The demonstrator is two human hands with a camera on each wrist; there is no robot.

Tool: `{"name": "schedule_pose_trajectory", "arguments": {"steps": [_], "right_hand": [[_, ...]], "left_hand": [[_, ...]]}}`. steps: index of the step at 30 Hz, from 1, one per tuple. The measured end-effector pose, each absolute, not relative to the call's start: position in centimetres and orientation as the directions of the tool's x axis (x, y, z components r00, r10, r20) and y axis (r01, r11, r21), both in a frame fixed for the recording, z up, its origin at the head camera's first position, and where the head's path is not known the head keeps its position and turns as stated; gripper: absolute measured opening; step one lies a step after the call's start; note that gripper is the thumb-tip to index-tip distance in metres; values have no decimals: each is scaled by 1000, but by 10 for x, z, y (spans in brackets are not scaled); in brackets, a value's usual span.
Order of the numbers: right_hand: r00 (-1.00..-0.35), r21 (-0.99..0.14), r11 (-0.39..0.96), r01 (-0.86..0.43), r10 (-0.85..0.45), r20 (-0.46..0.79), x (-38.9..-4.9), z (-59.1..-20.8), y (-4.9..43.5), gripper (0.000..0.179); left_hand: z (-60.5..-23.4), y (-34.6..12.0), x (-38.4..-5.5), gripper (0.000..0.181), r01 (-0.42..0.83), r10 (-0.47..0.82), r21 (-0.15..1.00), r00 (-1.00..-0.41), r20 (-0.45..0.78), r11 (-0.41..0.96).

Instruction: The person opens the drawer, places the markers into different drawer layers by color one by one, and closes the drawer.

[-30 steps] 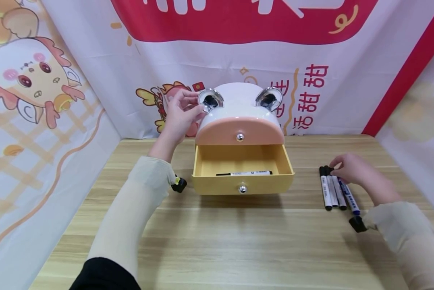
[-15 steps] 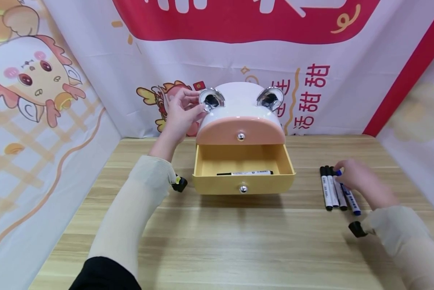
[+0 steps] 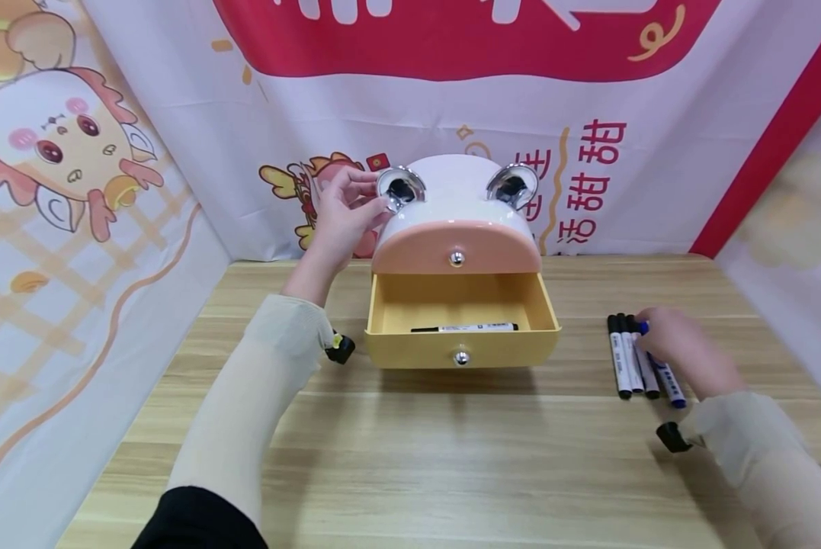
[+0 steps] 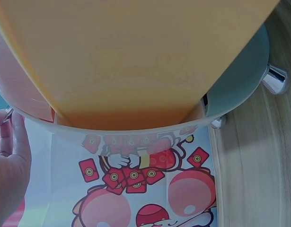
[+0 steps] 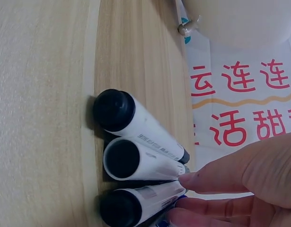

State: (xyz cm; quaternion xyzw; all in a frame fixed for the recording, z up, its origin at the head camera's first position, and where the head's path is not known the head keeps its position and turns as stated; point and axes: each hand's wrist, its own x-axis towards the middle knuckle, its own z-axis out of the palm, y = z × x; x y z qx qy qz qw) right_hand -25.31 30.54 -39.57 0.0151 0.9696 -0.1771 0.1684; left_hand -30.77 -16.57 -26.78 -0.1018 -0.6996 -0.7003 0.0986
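Note:
My left hand (image 3: 344, 210) pinches the rim of the silver left eye (image 3: 401, 189) on a frog-shaped drawer box (image 3: 451, 183). In the left wrist view, the fingers (image 4: 15, 142) appear at the left edge. The box's yellow lower drawer (image 3: 410, 352) is pulled out, with one marker (image 3: 479, 328) lying inside. To the right, my right hand (image 3: 684, 347) pinches a blue-ended marker (image 3: 669, 383) near its upper end, and covers part of it. Beside it lie three black-ended markers (image 3: 619, 358); the thumb (image 5: 197, 182) overlaps one of them in the right wrist view.
The wood-grain table (image 3: 465, 465) reaches back to a printed cloth backdrop (image 3: 300, 114), with cloth at both sides. The box's pink upper drawer (image 3: 417, 252) is shut. Each sleeve has a small black device at the wrist.
My right hand has drawn slightly to the right over the blue-ended marker, whose upper blue end now shows by the fingers. My left hand stays at the eye.

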Motion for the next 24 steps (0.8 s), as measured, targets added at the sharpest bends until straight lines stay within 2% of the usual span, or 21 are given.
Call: {"name": "schedule_pose_trajectory", "arguments": {"steps": [12,24], "right_hand": [[-951,-371,925,82,-38,-307,-254,-404,303,59],[-918,-381,910,163,-1,-397,-259,-407,301,70]], "left_hand": [[-268,-166,-308,29,282,7,959,-959,282,-12],[-268,-166,-307,29,279,9,960,-960,279,3]]}}
